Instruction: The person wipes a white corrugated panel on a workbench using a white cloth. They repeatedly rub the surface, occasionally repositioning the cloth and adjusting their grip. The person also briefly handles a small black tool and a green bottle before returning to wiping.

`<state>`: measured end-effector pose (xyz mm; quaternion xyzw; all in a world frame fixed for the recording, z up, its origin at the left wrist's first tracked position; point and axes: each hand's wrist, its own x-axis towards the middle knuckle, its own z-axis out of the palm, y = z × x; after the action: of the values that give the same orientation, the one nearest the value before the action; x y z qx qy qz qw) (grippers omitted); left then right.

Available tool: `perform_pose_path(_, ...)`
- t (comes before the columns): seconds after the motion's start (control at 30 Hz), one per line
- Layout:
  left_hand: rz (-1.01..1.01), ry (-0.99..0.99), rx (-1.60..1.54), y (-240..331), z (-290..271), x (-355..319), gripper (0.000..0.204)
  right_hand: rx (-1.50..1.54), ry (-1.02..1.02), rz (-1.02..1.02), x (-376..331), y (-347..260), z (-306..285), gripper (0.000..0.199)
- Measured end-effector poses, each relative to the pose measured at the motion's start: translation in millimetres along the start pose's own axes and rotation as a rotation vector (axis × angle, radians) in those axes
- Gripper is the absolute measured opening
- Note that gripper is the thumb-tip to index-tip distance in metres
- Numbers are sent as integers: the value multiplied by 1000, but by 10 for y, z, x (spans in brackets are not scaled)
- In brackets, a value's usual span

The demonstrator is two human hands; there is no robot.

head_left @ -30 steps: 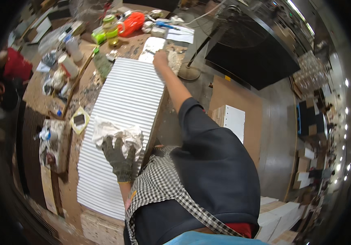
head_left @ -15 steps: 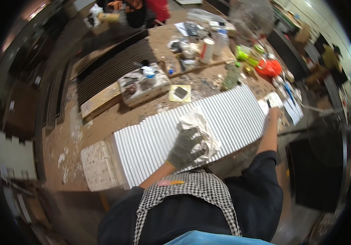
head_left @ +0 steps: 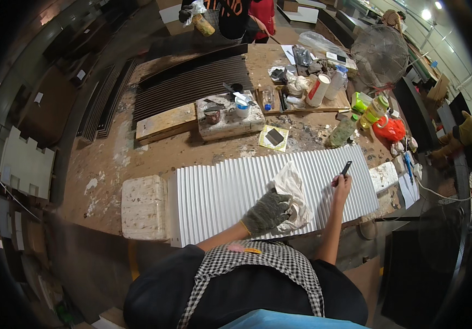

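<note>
A white ribbed panel [head_left: 219, 189] lies across the near side of the worktable, its ridges running away from me. My left hand [head_left: 266, 214], in a grey knit glove, is closed on a crumpled white cloth [head_left: 297, 200] that rests on the panel's middle. Over the right part of the panel, my bare right hand [head_left: 341, 189] grips a slim black-handled tool [head_left: 346, 168] that points up and away. Its exact kind is too small to make out. Just past the panel's right end sits a paint-stained white block [head_left: 383, 176].
A stained block [head_left: 145, 208] stands left of the panel. Farther back are a block with small pots [head_left: 230, 123], a yellow-edged square with a dark pad [head_left: 273, 138], dark slatted panels [head_left: 192, 88], bottles, an orange bag [head_left: 388, 129] and a fan [head_left: 380, 55]. Another person [head_left: 230, 22] stands across the table.
My right hand has come left from the white block at the panel's right end and now holds the black tool over the panel. The left hand stays on the cloth. The view has shifted.
</note>
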<state>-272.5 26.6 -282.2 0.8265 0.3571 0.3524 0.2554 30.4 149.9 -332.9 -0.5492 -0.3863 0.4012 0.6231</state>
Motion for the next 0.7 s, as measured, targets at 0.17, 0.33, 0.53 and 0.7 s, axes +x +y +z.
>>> perform_pose_path(0.17, -24, 19, -45, 57, -88, -63, 18, -433, 40, -114, -249, 179, 211, 17)
perform_pose_path(0.33, -30, 300, 27, -68, -630, -9, 14, -587, 106, -205, -340, 59, 347, 31)
perform_pose_path(0.53, -513, 502, 316, -644, -799, -205, 24, -692, 88, -181, -402, -65, 435, 31)
perform_pose_path(0.7, -515, 478, 362, -694, -798, -231, 26, -778, 87, -223, -415, -108, 455, 33)
